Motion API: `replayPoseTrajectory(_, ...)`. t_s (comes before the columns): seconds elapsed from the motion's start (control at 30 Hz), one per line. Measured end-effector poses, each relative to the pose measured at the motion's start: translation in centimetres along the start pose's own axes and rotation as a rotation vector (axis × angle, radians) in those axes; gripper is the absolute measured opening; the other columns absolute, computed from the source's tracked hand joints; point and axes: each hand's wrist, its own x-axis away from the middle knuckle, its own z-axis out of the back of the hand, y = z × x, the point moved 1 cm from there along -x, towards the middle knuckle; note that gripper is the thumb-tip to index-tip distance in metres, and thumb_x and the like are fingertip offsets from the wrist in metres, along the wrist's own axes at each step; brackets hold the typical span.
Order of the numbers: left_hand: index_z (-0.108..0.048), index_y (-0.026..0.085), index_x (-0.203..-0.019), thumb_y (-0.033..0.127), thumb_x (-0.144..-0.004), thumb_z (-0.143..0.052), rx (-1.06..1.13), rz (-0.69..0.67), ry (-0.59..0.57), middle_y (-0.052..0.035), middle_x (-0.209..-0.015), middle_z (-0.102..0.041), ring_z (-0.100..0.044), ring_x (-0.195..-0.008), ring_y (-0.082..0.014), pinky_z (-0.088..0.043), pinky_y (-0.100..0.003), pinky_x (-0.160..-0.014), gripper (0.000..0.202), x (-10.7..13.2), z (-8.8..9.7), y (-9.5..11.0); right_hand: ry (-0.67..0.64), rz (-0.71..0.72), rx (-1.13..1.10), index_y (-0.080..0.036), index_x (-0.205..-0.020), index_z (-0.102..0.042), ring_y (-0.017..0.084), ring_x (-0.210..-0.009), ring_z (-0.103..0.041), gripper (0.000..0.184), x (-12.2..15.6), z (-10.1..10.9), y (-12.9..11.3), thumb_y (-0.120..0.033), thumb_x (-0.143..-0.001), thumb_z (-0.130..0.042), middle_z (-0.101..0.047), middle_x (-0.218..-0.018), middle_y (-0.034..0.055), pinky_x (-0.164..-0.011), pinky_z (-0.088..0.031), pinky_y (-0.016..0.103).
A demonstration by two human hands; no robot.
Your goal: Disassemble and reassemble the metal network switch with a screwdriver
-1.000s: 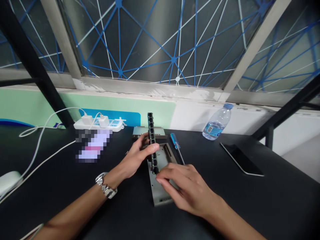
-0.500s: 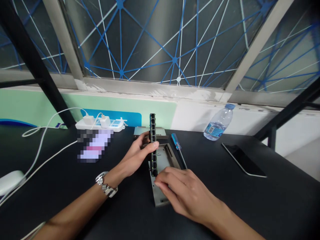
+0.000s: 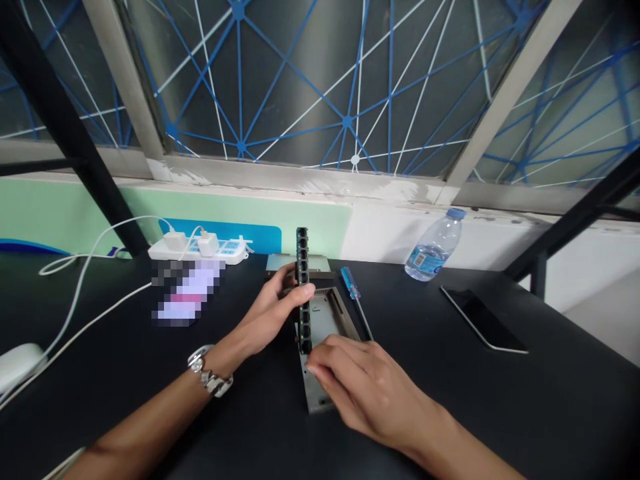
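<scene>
A long circuit board with a row of black ports (image 3: pixel 302 267) stands tilted up on edge over an open grey metal case (image 3: pixel 327 313) on the black table. My left hand (image 3: pixel 273 313), with a watch on its wrist, is closed round the board's middle. My right hand (image 3: pixel 363 387) lies on the case's near end, its fingertips pinched at the board's lower end. A grey cover plate (image 3: pixel 280 262) lies just behind the case.
A blue-handled screwdriver (image 3: pixel 354 293) lies right of the case. A water bottle (image 3: pixel 433 245) and a dark phone (image 3: pixel 483 317) are further right. A white power strip (image 3: pixel 200 248) with chargers and cables sits at the back left, a white mouse (image 3: pixel 17 363) at the left edge.
My right hand has slid a little to the left along the case's near end. The board stays held up on edge in my left hand.
</scene>
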Motion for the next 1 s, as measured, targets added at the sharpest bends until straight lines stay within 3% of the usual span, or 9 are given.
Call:
replayPoseTrajectory(0.3,-0.052,0.021,-0.131,0.040,-0.085,-0.067,0.001,0.000,-0.016,-0.0084,-0.111,-0.061,-0.060,-0.105,-0.0256,-0.044,-0.043,-0.095,0.052,0.24,-0.14,0.14,0.078,0.006,0.020,-0.015,-0.095,-0.054,0.014,-0.066,-0.059,0.006,0.00,0.09,0.00,-0.011,-0.096,-0.049,-0.064,-0.079,0.0041,-0.053,-0.042,0.026)
replayPoseTrajectory(0.53,-0.053,0.022,-0.130,0.040,-0.086,-0.066,0.015,-0.011,0.005,-0.0067,-0.107,-0.061,-0.060,-0.102,-0.0239,-0.045,-0.042,-0.093,0.050,0.08,-0.07,0.01,0.000,-0.005,-0.009,-0.014,-0.094,-0.054,0.014,-0.069,-0.062,0.009,0.16,-0.14,-0.04,-0.012,-0.097,-0.047,-0.065,-0.081,0.0051,-0.056,-0.046,0.025)
replayPoseTrajectory(0.77,-0.051,0.022,-0.132,0.040,-0.085,-0.068,0.005,-0.009,-0.018,-0.0082,-0.114,-0.060,-0.059,-0.105,-0.0249,-0.045,-0.042,-0.094,0.054,0.25,-0.17,0.02,0.053,0.020,0.020,-0.015,-0.095,-0.054,0.014,-0.066,-0.060,0.006,0.11,0.16,0.10,-0.012,-0.097,-0.048,-0.064,-0.079,0.0042,-0.054,-0.045,0.025)
replayPoseTrajectory(1.0,-0.051,0.022,-0.132,0.038,-0.085,-0.067,0.025,-0.010,-0.002,-0.0078,-0.112,-0.061,-0.060,-0.104,-0.0243,-0.046,-0.042,-0.093,0.053,0.08,0.12,-0.20,-0.017,0.015,0.010,-0.015,-0.096,-0.054,0.013,-0.067,-0.061,0.009,0.19,-0.14,-0.12,-0.013,-0.098,-0.046,-0.065,-0.081,0.0041,-0.057,-0.048,0.025)
